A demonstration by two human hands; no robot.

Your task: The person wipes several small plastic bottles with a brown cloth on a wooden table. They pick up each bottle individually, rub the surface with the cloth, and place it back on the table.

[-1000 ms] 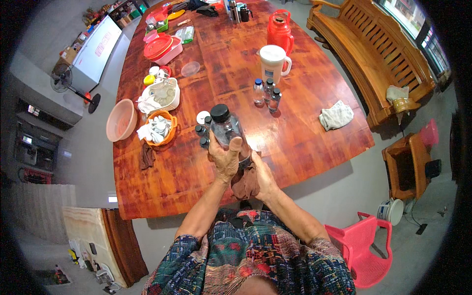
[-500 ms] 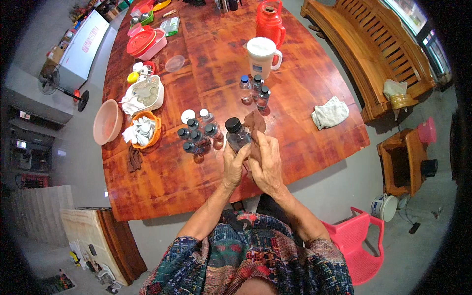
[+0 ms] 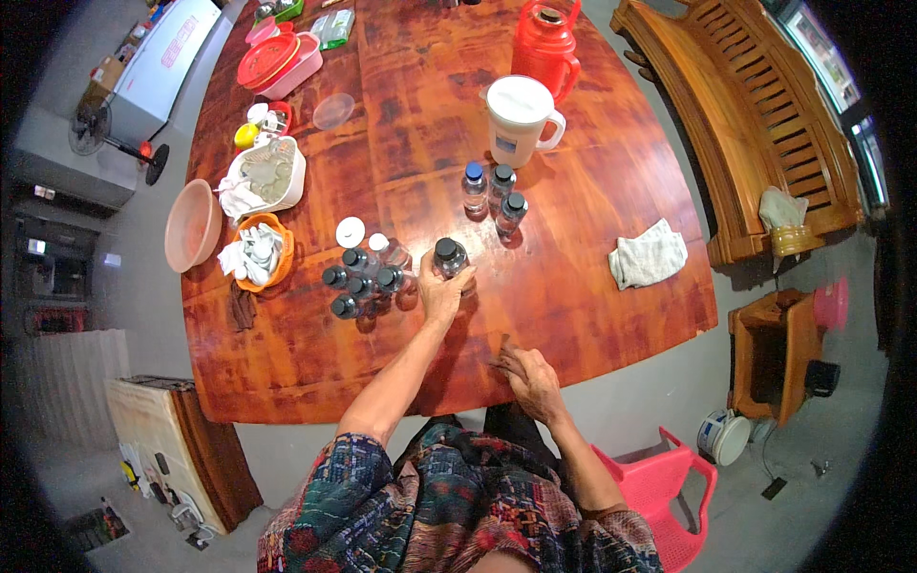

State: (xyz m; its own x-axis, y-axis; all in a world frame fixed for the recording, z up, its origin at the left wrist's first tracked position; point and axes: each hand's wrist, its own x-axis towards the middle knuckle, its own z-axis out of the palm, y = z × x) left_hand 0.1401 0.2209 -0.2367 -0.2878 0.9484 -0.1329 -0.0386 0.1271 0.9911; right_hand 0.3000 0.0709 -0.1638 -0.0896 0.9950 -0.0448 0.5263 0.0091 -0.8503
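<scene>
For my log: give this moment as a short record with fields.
surface: large reddish wooden table
left hand: gripping a small clear bottle with a black cap, upright on the table
right hand: resting at the table's near edge, holding nothing visible
beside the held bottle: cluster of black-capped clear bottles
further back: three small capped bottles, white lidded jug, red flask
right side: crumpled white cloth

Bottle (image 3: 449, 257) base behind left-hand fingers (image 3: 457, 284) (contents unreadable)
</scene>
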